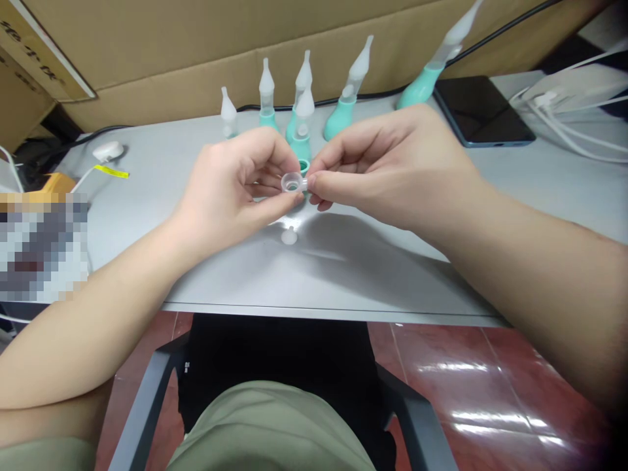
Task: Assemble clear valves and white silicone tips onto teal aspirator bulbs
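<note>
My left hand (235,180) and my right hand (392,171) meet above the desk. Between their fingertips is a small clear plastic connector with a round opening (292,182) and a short side stub. My left thumb and fingers grip its round part, while my right thumb and fingers pinch the stub end. Just behind the fingers, the green rim of an open bulb (304,165) shows; its lower part is hidden. On the desk below the hands lies a small whitish cap (289,235). Several green bulb nasal aspirators (342,119) with pointed white tips stand behind my hands.
A dark phone (483,111) lies at the right, near white cables (564,124). Another aspirator (420,86) leans beside it. At the left are a white plug-like piece (108,152) and a yellow tag (112,171). Cardboard (196,52) borders the grey desk (147,190) at the back.
</note>
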`<action>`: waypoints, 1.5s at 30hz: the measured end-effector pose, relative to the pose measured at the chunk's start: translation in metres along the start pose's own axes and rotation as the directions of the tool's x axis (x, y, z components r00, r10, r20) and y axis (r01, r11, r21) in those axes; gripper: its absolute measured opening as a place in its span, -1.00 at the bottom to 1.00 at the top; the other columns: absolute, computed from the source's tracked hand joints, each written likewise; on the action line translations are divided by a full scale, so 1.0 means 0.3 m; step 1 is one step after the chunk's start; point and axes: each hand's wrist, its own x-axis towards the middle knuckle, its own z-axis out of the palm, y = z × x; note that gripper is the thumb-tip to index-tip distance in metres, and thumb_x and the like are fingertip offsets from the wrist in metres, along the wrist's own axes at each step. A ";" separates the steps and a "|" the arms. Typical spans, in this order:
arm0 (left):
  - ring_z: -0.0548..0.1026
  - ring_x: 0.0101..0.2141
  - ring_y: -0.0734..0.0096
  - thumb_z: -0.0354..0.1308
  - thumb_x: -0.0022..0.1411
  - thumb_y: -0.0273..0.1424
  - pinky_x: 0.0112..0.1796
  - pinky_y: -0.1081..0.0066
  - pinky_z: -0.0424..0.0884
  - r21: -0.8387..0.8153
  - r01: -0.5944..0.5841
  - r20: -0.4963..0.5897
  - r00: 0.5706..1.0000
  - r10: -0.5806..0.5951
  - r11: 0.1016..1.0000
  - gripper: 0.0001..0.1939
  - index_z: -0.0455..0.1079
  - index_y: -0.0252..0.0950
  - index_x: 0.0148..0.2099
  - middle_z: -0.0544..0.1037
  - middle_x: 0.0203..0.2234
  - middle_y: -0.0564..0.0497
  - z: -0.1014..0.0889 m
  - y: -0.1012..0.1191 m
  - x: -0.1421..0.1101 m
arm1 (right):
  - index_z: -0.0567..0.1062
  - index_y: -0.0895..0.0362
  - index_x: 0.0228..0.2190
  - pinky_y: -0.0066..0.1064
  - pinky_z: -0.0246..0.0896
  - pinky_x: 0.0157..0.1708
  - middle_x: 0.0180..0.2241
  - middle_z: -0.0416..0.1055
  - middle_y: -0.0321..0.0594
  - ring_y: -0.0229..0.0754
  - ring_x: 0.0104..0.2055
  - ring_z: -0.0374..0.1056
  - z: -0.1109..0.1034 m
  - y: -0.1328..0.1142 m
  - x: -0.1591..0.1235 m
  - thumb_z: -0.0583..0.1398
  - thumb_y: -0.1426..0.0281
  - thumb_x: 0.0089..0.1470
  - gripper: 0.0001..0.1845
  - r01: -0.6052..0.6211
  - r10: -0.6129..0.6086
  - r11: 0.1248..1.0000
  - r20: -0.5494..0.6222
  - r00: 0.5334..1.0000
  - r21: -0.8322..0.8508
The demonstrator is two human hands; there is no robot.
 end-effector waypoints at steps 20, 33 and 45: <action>0.81 -0.20 0.28 0.58 0.38 -0.48 -0.17 0.33 0.80 0.210 0.119 0.045 0.990 -0.131 0.970 -0.85 0.79 -0.18 -0.05 0.91 -0.10 0.00 -0.028 -0.007 0.031 | 0.84 -0.07 -0.36 -0.27 0.34 -0.24 -0.47 0.64 -0.43 -0.23 -0.40 0.46 -0.088 0.074 0.018 0.50 0.69 0.23 -0.64 0.330 -0.236 0.906 0.333 0.913 -0.264; 0.85 -0.24 0.21 0.52 0.32 -0.64 -0.13 0.24 0.87 0.250 0.068 0.171 0.979 -0.113 0.966 -0.64 0.89 -0.20 0.07 0.90 -0.20 0.00 -0.026 -0.089 0.011 | 0.82 -0.06 -0.31 -0.16 0.13 -0.23 -0.53 0.49 -0.35 -0.13 -0.46 0.24 -0.055 0.114 0.027 0.38 0.55 0.30 -0.73 0.463 -0.225 0.781 0.504 0.834 -0.419; 0.87 -0.23 0.21 0.48 0.23 -0.69 -0.29 0.30 0.73 0.285 0.054 0.175 0.979 -0.107 0.957 -0.62 0.87 -0.18 -0.02 0.90 -0.19 0.02 -0.006 -0.074 0.009 | 0.92 -0.13 -0.24 -0.18 0.13 -0.22 -0.50 0.53 -0.41 -0.19 -0.47 0.27 -0.078 0.119 0.032 0.45 0.47 0.30 -0.75 0.463 -0.306 0.836 0.448 0.840 -0.296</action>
